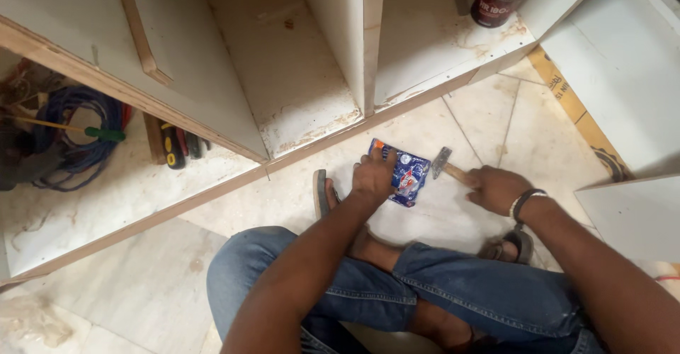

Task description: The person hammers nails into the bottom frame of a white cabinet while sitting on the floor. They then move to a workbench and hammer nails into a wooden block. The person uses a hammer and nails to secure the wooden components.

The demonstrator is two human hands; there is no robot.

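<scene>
Blue packet (404,173) flat on floor tiles (297,191) — left hand (373,175) pressing it, hammer (450,168) gripped by right hand (498,189) just beside

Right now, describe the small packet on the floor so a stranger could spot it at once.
Start at the pale wooden cabinet frame lying on the marble floor. Just in front of its edge, under the left hand, lies a flat blue plastic packet; the steel-headed wooden-handled hammer beside it is not blue.

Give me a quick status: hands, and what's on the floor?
Left hand on blue packet. Right hand gripping hammer. Both on the floor tiles, nothing between.
</scene>
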